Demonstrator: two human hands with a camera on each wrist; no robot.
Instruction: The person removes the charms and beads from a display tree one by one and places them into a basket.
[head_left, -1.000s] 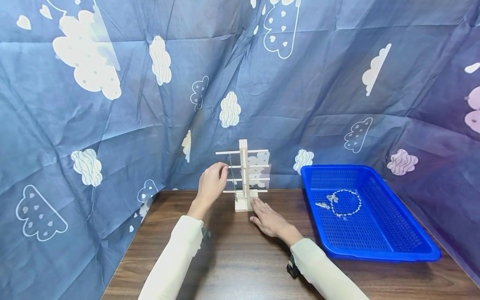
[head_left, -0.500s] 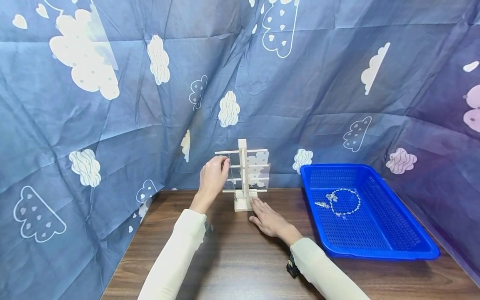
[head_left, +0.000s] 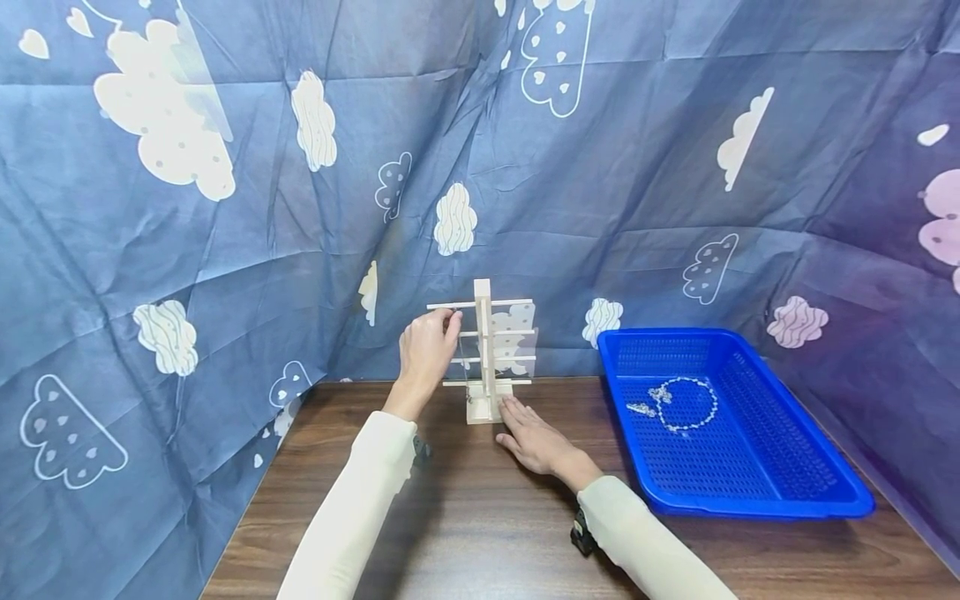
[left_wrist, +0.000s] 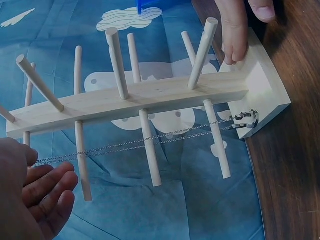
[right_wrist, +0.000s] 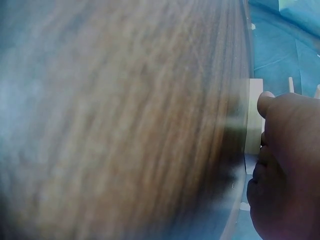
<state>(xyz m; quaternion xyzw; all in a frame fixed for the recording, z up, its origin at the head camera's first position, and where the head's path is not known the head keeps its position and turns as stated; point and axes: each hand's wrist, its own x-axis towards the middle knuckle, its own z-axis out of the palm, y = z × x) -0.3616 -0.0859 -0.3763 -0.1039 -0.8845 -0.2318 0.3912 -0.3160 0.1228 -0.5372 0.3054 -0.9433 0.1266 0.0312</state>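
Observation:
A small wooden jewelry stand (head_left: 483, 346) with several horizontal pegs stands upright at the table's back edge. My left hand (head_left: 426, 350) is at its left side, fingertips close under the top peg. In the left wrist view, thumb and forefinger pinch one end of a silver chain necklace (left_wrist: 170, 134). Its two strands run down past the left pegs, and its dark link-like lower part (left_wrist: 255, 120) hangs by the base. The pinched end is hidden by the fingers. My right hand (head_left: 534, 437) lies with extended fingers on the right side of the stand's base (left_wrist: 265, 85).
To the right sits a blue plastic basket (head_left: 750, 507) holding a beaded bracelet or necklace (head_left: 714, 400) and small silvery jewelry pieces (head_left: 642, 409). A blue cloud-print cloth (head_left: 570, 208) hangs right behind the stand. The wood-grain table (head_left: 495, 533) extends in front.
My left hand has risen from about the second peg to just under the top peg, holding the necklace. The right hand stays on the base, and the head view has shifted slightly.

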